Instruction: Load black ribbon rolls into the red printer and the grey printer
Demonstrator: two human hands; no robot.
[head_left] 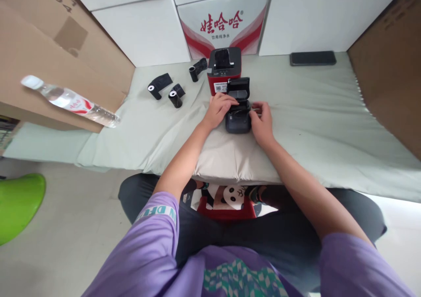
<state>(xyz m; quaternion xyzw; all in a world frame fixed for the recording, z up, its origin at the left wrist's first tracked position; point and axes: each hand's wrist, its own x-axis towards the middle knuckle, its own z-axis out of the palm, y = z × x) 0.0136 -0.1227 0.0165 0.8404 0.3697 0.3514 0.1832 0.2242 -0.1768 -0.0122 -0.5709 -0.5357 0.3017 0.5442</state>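
Observation:
A small black printer (238,122) lies on the cloth-covered surface in front of me, with its lid (238,86) flipped up and its inner compartment showing. My left hand (218,110) is on its left side, fingers bent over the edge with the tips reaching into the compartment. On the opposite side, my right hand (262,122) grips the printer's edge with bent fingers. Whether anything small is under the left fingertips is hidden. Right behind the printer stands a red box (213,85) with a black top and a QR-code label.
Several black rolls (159,83) with loose ends lie to the left. A water bottle (75,104) leans near a cardboard box (82,47). At the back right is a dark flat phone-like slab (312,58). White boxes (144,29) line the back; another carton (391,64) stands right.

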